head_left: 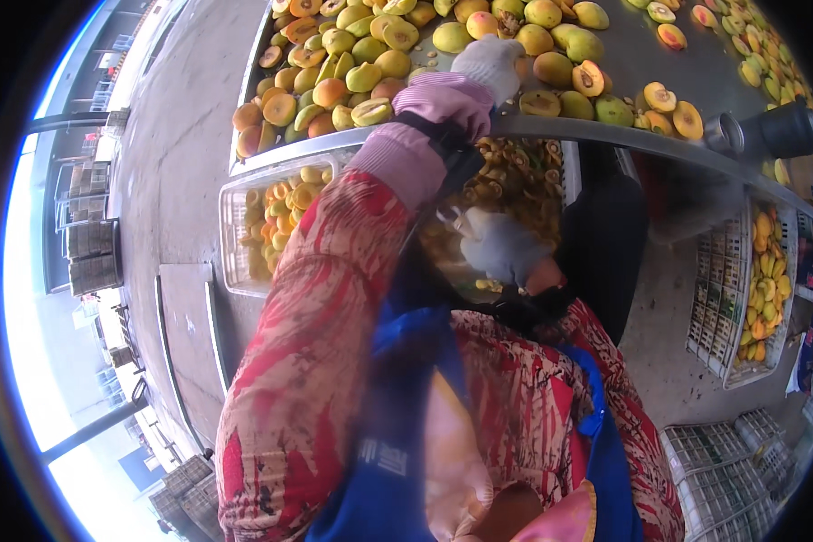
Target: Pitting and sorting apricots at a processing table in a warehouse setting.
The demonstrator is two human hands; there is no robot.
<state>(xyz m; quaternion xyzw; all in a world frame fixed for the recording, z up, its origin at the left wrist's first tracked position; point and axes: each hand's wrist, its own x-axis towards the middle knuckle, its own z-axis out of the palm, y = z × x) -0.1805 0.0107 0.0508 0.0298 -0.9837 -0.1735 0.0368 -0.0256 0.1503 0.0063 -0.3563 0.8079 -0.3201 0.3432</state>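
Observation:
My left hand [490, 70], in a white knitted glove, reaches over the metal table [443, 63] among whole and halved yellow peaches [399, 34]. Its fingers are mostly hidden behind the back of the hand, and a small orange-yellow patch shows at its right edge. My right hand [501, 246], in a greyish glove, hangs lower, in front of my body. Slightly blurred, its fingertips spread apart with nothing visible between them. Below and beyond it is a crate of brownish peach stones and scraps [524, 172]. My left forearm partly covers that crate.
A white crate [230, 237] of orange peach halves stands under the table at left. Another crate [706, 330] with yellow halves is at right. A dark cylinder with a metal collar [768, 134] sits along the table edge. Stacked crates [718, 470] stand at lower right.

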